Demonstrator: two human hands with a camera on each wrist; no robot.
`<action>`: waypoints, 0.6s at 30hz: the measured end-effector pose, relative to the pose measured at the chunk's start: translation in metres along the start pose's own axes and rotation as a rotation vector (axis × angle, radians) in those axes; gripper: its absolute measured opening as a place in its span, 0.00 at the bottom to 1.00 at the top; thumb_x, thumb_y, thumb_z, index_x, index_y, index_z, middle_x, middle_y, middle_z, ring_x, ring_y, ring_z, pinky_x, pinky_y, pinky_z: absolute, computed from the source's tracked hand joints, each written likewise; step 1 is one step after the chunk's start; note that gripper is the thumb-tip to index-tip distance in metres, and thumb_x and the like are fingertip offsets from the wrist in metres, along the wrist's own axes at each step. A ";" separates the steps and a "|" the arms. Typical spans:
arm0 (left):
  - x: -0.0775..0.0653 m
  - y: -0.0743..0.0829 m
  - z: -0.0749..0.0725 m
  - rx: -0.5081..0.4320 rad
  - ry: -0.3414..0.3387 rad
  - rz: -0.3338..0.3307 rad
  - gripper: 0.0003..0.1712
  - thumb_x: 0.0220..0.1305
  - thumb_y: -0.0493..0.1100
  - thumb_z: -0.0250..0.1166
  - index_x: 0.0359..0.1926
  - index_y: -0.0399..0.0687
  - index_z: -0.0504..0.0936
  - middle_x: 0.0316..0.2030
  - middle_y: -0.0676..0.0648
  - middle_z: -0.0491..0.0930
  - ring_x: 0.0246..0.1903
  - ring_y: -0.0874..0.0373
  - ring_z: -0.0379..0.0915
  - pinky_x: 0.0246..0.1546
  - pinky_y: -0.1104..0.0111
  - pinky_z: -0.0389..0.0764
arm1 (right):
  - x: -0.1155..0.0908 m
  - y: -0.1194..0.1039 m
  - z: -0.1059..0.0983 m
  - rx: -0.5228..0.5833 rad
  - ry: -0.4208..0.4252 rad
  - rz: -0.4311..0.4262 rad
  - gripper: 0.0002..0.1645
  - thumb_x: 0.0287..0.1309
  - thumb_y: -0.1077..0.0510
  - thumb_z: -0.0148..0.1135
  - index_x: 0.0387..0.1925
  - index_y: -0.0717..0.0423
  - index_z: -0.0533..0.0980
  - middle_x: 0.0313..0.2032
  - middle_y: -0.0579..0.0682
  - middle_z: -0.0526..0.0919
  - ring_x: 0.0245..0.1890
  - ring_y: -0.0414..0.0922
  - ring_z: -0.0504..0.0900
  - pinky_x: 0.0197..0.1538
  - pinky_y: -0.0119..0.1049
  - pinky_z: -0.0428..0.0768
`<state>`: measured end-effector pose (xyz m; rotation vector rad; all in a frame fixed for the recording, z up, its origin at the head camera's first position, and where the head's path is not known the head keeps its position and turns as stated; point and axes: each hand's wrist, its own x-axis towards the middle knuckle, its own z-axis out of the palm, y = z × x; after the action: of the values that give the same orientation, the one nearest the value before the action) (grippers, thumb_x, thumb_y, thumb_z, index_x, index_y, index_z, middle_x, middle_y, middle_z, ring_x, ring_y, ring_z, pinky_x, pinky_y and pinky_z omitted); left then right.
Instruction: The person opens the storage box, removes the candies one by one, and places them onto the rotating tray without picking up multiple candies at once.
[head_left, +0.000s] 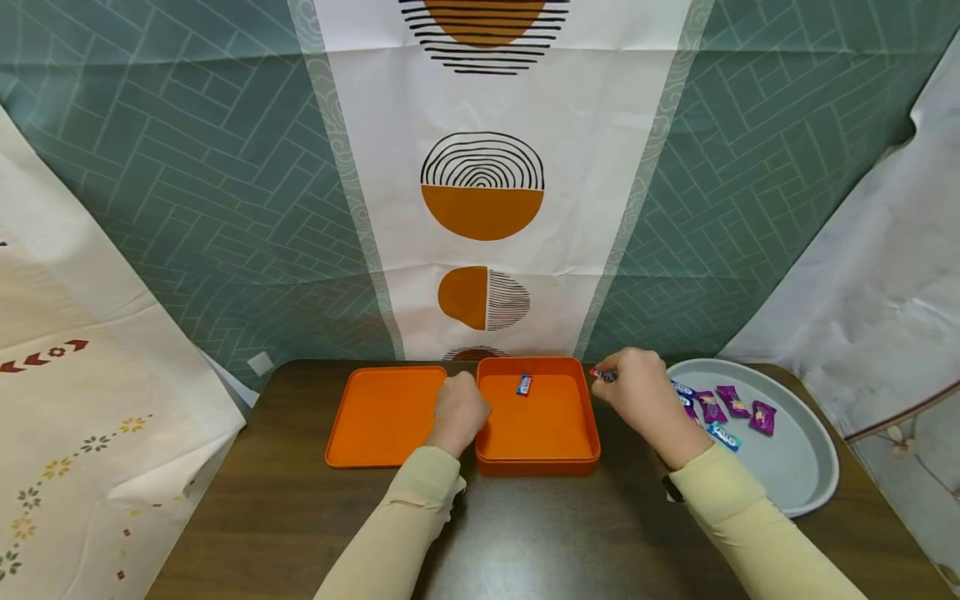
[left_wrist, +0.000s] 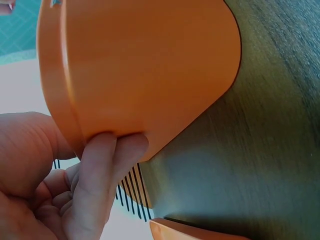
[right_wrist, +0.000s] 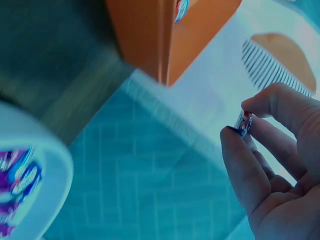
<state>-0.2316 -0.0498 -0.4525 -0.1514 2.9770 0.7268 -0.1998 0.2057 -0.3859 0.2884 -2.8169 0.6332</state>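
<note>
My left hand (head_left: 456, 410) grips the left wall of an orange box (head_left: 538, 433) by its rim. In the left wrist view its fingertips (left_wrist: 97, 150) press against the outer side, and the thumb is partly hidden behind the wall. One small wrapped candy (head_left: 524, 384) lies in the box near its back wall. Just right of the box, my right hand (head_left: 643, 402) is raised. It pinches another small wrapped candy (right_wrist: 243, 123) between thumb and index finger, with the other fingers loosely bent.
On the right, a round grey tray (head_left: 802, 450) carries several wrapped candies (head_left: 732, 402), purple, blue and light blue. A flat orange lid (head_left: 386, 417) lies left of the box on the dark wooden table (head_left: 525, 533). Patterned cloth (head_left: 225, 208) hangs behind the table.
</note>
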 end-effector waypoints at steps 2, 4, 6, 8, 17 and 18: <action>0.000 0.000 0.000 0.005 0.001 0.004 0.09 0.48 0.42 0.67 0.28 0.41 0.78 0.22 0.48 0.73 0.19 0.56 0.70 0.18 0.65 0.74 | -0.002 0.008 -0.009 -0.019 0.024 0.018 0.08 0.44 0.56 0.65 0.29 0.54 0.83 0.28 0.49 0.81 0.23 0.43 0.72 0.23 0.33 0.73; -0.001 0.000 0.000 0.003 -0.004 0.002 0.10 0.48 0.42 0.68 0.29 0.41 0.78 0.22 0.48 0.73 0.19 0.56 0.70 0.19 0.65 0.75 | -0.005 0.016 -0.019 -0.036 0.042 0.048 0.09 0.45 0.56 0.65 0.31 0.55 0.83 0.29 0.51 0.81 0.24 0.44 0.72 0.25 0.35 0.75; -0.001 0.001 0.000 0.005 -0.009 -0.002 0.11 0.48 0.42 0.68 0.30 0.40 0.78 0.22 0.48 0.73 0.19 0.56 0.70 0.20 0.65 0.75 | -0.009 0.026 -0.028 -0.052 0.062 0.067 0.10 0.46 0.56 0.64 0.31 0.56 0.83 0.30 0.51 0.82 0.24 0.44 0.72 0.24 0.36 0.74; -0.002 0.001 0.000 0.003 -0.016 -0.008 0.11 0.48 0.42 0.68 0.30 0.40 0.78 0.22 0.48 0.73 0.19 0.55 0.70 0.20 0.65 0.76 | -0.014 0.037 -0.037 -0.065 0.084 0.082 0.11 0.46 0.56 0.64 0.32 0.58 0.83 0.29 0.52 0.82 0.22 0.44 0.71 0.22 0.38 0.72; -0.002 0.000 -0.001 -0.016 -0.011 -0.001 0.09 0.48 0.41 0.67 0.28 0.41 0.78 0.21 0.48 0.73 0.18 0.55 0.69 0.18 0.66 0.74 | -0.039 0.087 -0.062 -0.140 0.135 0.149 0.12 0.45 0.53 0.65 0.29 0.58 0.83 0.21 0.46 0.80 0.19 0.45 0.68 0.20 0.38 0.65; -0.002 0.000 -0.001 -0.020 -0.013 -0.001 0.09 0.48 0.41 0.68 0.28 0.41 0.78 0.21 0.48 0.73 0.18 0.55 0.69 0.18 0.66 0.74 | -0.041 0.092 -0.063 -0.142 0.140 0.156 0.11 0.45 0.54 0.65 0.29 0.58 0.83 0.22 0.47 0.80 0.20 0.46 0.68 0.20 0.38 0.65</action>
<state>-0.2294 -0.0503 -0.4513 -0.1486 2.9576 0.7543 -0.1707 0.3204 -0.3782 -0.0014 -2.7489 0.4611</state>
